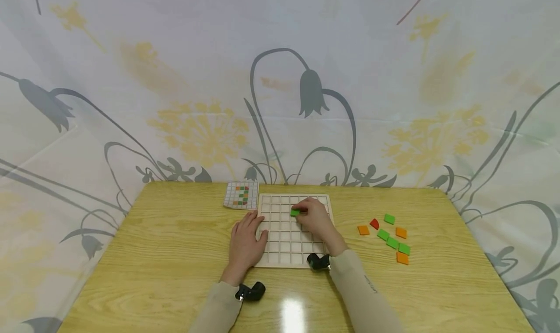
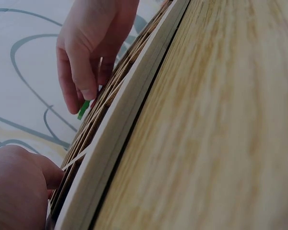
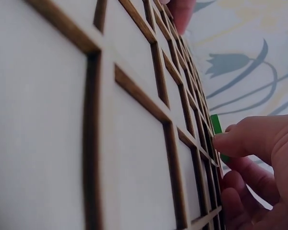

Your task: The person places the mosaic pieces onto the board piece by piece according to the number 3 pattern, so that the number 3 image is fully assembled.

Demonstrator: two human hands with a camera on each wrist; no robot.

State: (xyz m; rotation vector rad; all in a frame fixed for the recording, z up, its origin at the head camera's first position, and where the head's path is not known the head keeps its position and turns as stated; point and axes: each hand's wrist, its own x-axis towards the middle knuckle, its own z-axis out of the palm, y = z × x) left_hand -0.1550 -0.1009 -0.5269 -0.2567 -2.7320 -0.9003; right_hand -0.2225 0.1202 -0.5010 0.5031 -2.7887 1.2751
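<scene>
A wooden grid board [image 1: 280,260] lies on the table, divided into square cells by raised strips. My right hand [image 1: 314,219] pinches a green square tile [image 1: 295,213] between thumb and fingers over the board's upper middle cells. In the right wrist view the green tile [image 3: 216,124] stands close over the strips, with a bit of red showing below it beside the fingers. My left hand [image 1: 248,240] rests on the board's left edge, fingers straight and thumb spread across the nearest cells. The right hand and forearm hide part of the board's right side.
A pattern card [image 1: 228,197] with coloured cells lies past the board's upper left corner. To the right are loose tiles: several green squares [image 1: 389,219], orange squares [image 1: 402,258] and a red rounded piece [image 1: 374,223]. A flower-print cloth [image 1: 280,138] hangs behind the table.
</scene>
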